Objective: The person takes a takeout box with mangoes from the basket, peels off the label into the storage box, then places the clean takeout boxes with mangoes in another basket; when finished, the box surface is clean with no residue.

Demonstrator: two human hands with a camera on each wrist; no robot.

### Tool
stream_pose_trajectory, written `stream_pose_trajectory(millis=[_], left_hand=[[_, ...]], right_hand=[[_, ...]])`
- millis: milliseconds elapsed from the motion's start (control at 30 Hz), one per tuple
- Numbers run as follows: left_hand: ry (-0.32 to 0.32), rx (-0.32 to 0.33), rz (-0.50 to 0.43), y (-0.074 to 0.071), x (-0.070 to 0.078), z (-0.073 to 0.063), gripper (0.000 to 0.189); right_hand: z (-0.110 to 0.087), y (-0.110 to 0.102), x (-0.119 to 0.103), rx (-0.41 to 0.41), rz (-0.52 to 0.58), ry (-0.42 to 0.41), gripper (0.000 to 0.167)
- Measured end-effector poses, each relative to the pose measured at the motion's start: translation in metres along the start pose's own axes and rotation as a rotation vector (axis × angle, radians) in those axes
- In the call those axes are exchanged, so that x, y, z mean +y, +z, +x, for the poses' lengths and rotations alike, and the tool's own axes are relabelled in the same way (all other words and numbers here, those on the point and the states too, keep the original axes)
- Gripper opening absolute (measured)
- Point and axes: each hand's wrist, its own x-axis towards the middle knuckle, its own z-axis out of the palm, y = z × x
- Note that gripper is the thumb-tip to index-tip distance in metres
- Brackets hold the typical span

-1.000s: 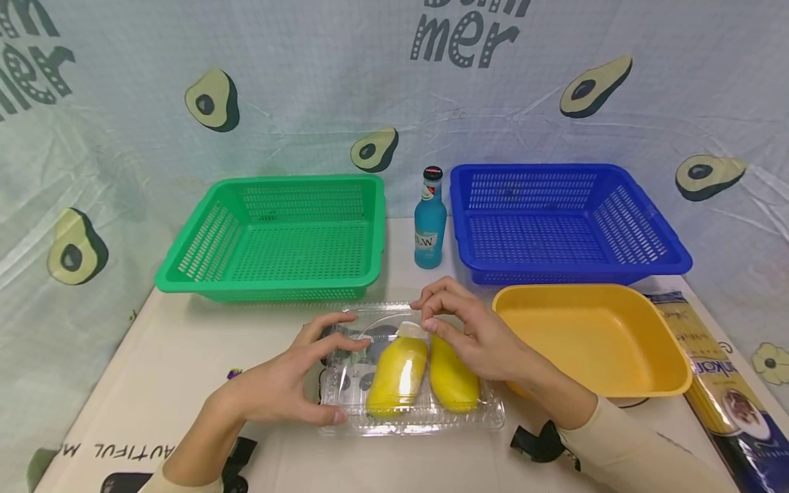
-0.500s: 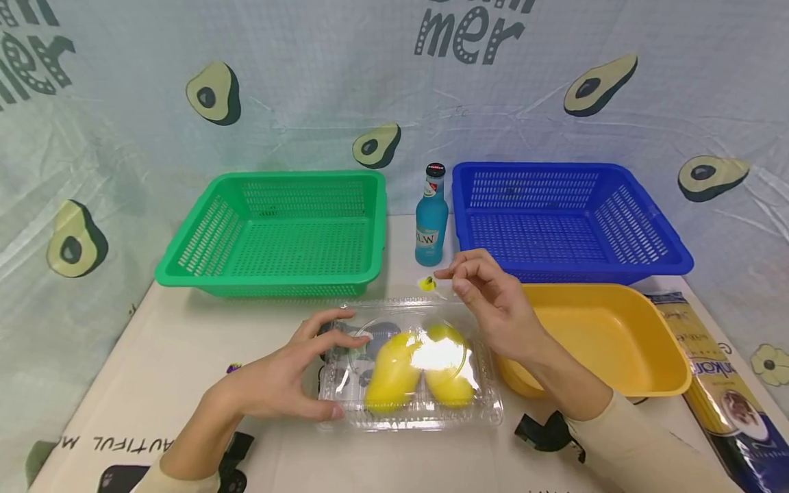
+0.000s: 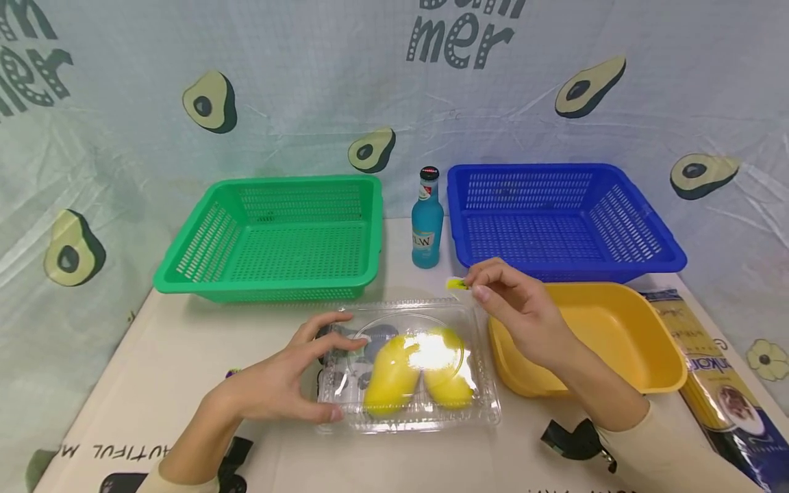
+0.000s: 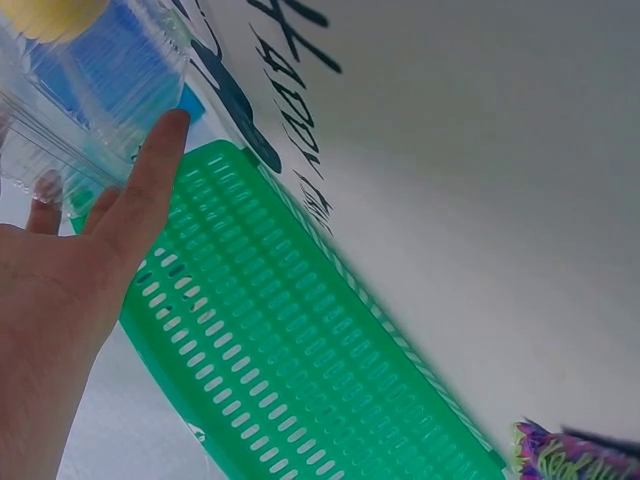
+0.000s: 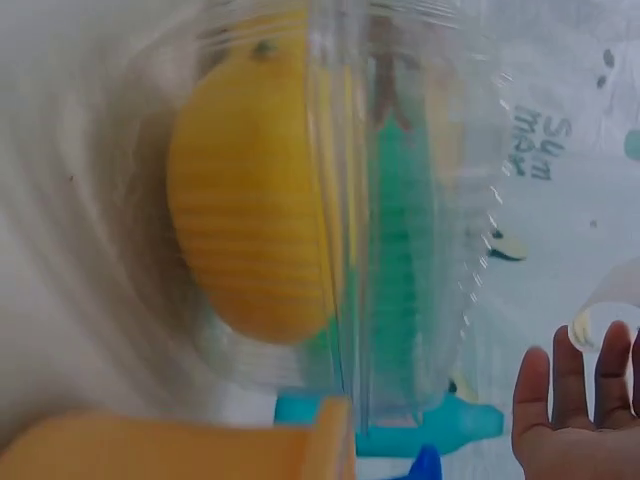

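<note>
Two yellow mangoes (image 3: 392, 375) lie inside a clear plastic clamshell box (image 3: 401, 423), whose lid lies over them and shines with glare. Across the box's left end spreads my left hand (image 3: 290, 376), the thumb at its front corner and the fingers over the lid toward the back. Past the box's back right corner, my right hand (image 3: 524, 315) pinches a small white label with yellow print (image 3: 456, 283) between thumb and fingertips. In the right wrist view that label (image 5: 612, 285) shows as a curved white strip; one mango (image 5: 250, 200) shows through the box wall.
Behind the box stand a green basket (image 3: 271, 284), a blue bottle (image 3: 427, 222) and a blue basket (image 3: 573, 268). A yellow tub (image 3: 592, 390) sits to its right, overlapped by my right forearm. A long printed packet (image 3: 718, 383) lies at the right edge.
My right hand has moved from over the box's back edge out to the right, with the label now showing in its fingertips. The left hand stays on the box.
</note>
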Motion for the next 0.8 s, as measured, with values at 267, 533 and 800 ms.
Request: stream_pose_trajectory(millis=[267, 533, 800], left_hand=[[-0.005, -0.006, -0.004, 0.001, 0.000, 0.001, 0.077], [-0.012, -0.002, -0.001, 0.001, 0.001, 0.001, 0.076], [-0.001, 0.003, 0.016, 0.001, 0.000, 0.001, 0.075]], right_hand=[[-0.020, -0.037, -0.001, 0.028, -0.001, 0.105, 0.014], [-0.043, -0.070, 0.005, 0.047, -0.108, 0.156, 0.014], [-0.059, -0.094, 0.016, 0.019, -0.326, 0.213, 0.011]])
